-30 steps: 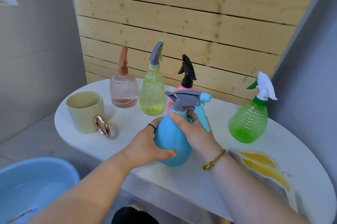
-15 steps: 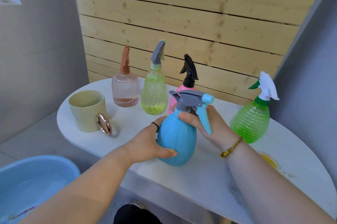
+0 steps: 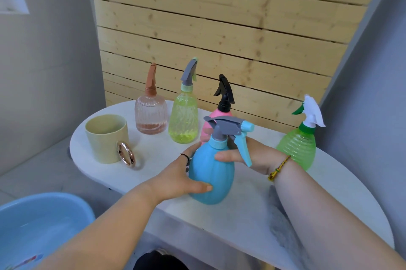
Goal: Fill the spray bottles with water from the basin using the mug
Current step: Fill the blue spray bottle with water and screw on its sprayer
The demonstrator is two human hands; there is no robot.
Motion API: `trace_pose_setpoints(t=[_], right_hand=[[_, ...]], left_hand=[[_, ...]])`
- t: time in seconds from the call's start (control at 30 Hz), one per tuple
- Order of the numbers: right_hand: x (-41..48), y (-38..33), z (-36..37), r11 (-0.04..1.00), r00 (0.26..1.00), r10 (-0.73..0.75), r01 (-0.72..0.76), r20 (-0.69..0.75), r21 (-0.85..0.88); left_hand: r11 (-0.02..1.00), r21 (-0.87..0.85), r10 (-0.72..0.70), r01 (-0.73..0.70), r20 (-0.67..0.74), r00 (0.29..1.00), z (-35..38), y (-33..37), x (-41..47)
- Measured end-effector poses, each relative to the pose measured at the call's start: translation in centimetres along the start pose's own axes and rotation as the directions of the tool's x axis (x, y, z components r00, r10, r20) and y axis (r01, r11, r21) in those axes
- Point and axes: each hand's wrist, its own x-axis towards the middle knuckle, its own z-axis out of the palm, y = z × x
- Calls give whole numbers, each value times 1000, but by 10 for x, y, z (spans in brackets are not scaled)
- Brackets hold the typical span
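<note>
Blue spray bottle (image 3: 212, 173) stands clasped by both hands (left hand (image 3: 182, 178) low, right hand (image 3: 252, 155) near neck).

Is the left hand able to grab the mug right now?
Probably not right away. The left hand is wrapped around the blue spray bottle, so it must let go first. After that the way looks free: the mug stands alone on the table to that hand's left, its handle facing the person.
</note>
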Motion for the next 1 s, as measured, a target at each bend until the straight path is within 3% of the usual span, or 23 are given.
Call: trace_pose_setpoints(t=[0.1,0.23,0.33,0.47,0.63,0.77,0.83,0.93,1.0], right_hand=[[3,-6,-9,998,995,63,-62,81,-13],[8,-9,-14,993,987,114,-109,112,-43],[7,-11,-16,968,990,138,-131,20,-212],[0,-17,-12,911,984,62,-126,-170,-394],[-13,-11,-13,989,987,118,-126,-110,-77],[-18,-16,-8,994,964,91,-102,-250,-32],[-19,-17,-9,993,905,65,-99,-419,-60],[-23,-24,-19,990,709,-35,-69,-704,-119],[-24,-25,-31,983,585,-89,-78,-806,-165]], left_hand=[[1000,3,2,-2,-107,994,5,-8,-3],[998,-63,21,-27,-96,995,6,-10,-7],[999,-40,20,-24,-94,995,4,-15,-11],[1000,19,26,-21,-314,949,7,-20,-16],[996,88,51,-15,-421,906,13,-24,-20],[984,178,82,-3,-436,896,14,-25,-21],[970,243,119,-9,-440,890,16,-25,-21],[932,361,182,-25,-410,894,23,-27,-17],[902,430,224,-43,-380,897,28,-29,-12]])
